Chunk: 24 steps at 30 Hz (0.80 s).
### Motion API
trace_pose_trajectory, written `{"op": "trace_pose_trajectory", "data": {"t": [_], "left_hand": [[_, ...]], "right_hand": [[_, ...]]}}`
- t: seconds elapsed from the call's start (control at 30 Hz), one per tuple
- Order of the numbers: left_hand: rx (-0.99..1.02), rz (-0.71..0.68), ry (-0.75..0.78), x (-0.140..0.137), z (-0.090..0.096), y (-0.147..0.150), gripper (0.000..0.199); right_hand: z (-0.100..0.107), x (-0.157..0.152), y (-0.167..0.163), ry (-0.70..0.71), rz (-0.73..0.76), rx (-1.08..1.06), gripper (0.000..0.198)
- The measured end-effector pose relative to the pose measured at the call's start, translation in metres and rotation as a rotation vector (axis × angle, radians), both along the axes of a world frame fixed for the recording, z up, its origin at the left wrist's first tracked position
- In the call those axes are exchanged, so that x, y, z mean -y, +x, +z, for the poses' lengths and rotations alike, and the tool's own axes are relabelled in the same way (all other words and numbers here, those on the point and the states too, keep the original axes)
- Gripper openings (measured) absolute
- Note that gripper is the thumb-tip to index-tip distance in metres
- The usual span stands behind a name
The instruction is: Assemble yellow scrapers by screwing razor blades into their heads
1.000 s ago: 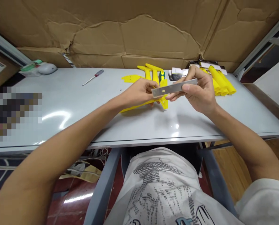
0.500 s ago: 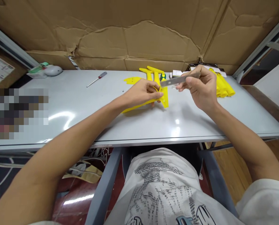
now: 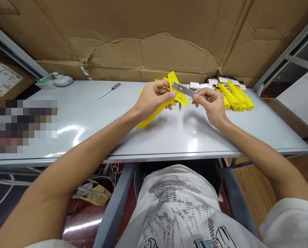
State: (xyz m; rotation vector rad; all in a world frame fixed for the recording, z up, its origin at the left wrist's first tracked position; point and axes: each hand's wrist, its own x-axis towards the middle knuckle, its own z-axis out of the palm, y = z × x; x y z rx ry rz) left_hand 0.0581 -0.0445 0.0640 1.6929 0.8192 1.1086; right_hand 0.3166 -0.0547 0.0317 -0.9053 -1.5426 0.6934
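Note:
My left hand (image 3: 152,98) is closed around a yellow plastic handle (image 3: 151,117), whose wide flat end with small holes tilts up toward the right. Between the thumb and fingers of my right hand (image 3: 212,105) is a flat grey metal strip (image 3: 187,91). The strip's far end lies against or just in front of the handle's wide end; actual contact is hard to make out. Below that end a short metal shaft (image 3: 180,106) shows, the rest of it hidden. Other yellow parts behind my left hand are mostly covered.
Several yellow tubes (image 3: 238,98) lie at the right, beside flat packaging (image 3: 201,85). A screwdriver (image 3: 110,90) rests left of centre. At the back left are a white computer mouse (image 3: 63,80) and a small clear box (image 3: 46,82). Cardboard (image 3: 169,51) walls the table's back.
My right hand has come left and down, bringing the metal strip to the handle's wide end. My left hand has tilted that end upward. The view has shifted slightly.

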Motion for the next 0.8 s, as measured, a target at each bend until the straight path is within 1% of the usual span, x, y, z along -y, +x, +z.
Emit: {"op": "trace_pose_trajectory", "data": {"t": [0.07, 0.13, 0.17, 0.27, 0.37, 0.43, 0.53, 0.6, 0.7, 0.8], "left_hand": [[0.017, -0.004, 0.011, 0.001, 0.000, 0.000, 0.039], [0.027, -0.012, 0.031, 0.002, 0.000, 0.001, 0.044], [0.028, -0.014, 0.044, 0.003, 0.000, 0.001, 0.048], [0.020, -0.006, 0.084, 0.004, -0.002, 0.003, 0.058], [-0.015, -0.015, 0.087, 0.003, -0.004, 0.002, 0.058], [-0.036, -0.020, 0.092, 0.002, -0.005, 0.002, 0.057], [-0.042, -0.024, 0.104, 0.003, -0.005, 0.002, 0.056], [-0.031, -0.035, 0.105, 0.005, -0.005, 0.004, 0.059], [-0.033, -0.035, 0.110, 0.006, -0.008, 0.007, 0.063], [-0.120, 0.014, 0.169, 0.006, -0.011, 0.008, 0.063]], "right_hand": [[0.000, 0.003, 0.002, 0.043, 0.004, 0.155, 0.068], [0.002, 0.006, 0.003, 0.078, 0.031, 0.262, 0.062], [0.003, 0.008, 0.003, 0.083, 0.048, 0.277, 0.062], [0.007, 0.010, 0.003, 0.075, 0.076, 0.183, 0.065], [0.010, 0.011, 0.002, 0.034, 0.121, 0.000, 0.066], [0.010, 0.011, 0.002, -0.012, 0.195, -0.050, 0.072], [0.006, 0.011, 0.000, -0.053, 0.271, -0.026, 0.071], [0.001, 0.011, 0.000, -0.055, 0.260, 0.009, 0.068], [-0.005, 0.012, 0.000, -0.049, 0.206, 0.087, 0.066], [-0.006, 0.013, -0.001, -0.023, 0.196, 0.168, 0.061]]}}
